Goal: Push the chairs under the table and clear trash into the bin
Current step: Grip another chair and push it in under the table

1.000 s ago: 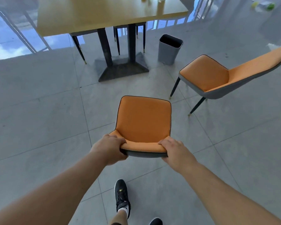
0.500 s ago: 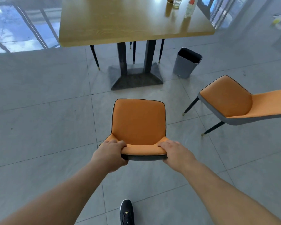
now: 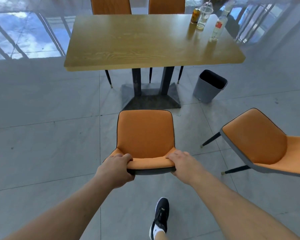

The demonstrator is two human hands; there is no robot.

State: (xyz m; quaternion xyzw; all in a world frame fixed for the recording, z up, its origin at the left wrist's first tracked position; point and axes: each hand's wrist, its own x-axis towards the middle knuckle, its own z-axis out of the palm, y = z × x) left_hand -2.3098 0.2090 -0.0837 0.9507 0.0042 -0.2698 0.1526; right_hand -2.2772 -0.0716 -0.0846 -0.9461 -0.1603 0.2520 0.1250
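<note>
Four chairs (image 3: 145,134), one table (image 3: 145,42), one bin (image 3: 208,89)

This looks like a canteen or café seating area in a glass-walled building. A long wooden bench (image 3: 145,40) on a dark metal pedestal fills the upper middle of the frame, with matching orange padded chairs (image 3: 145,134) in front of it, at right and along the far side at the top. A can (image 3: 194,16), a clear plastic cup (image 3: 203,17) and a bottle (image 3: 217,28) stand at the bench's upper right corner. A grey bin (image 3: 208,88) sits on the glossy grey tiled floor (image 3: 42,135) just right of the pedestal. Tall window frames reflect in the floor at upper left.
</note>
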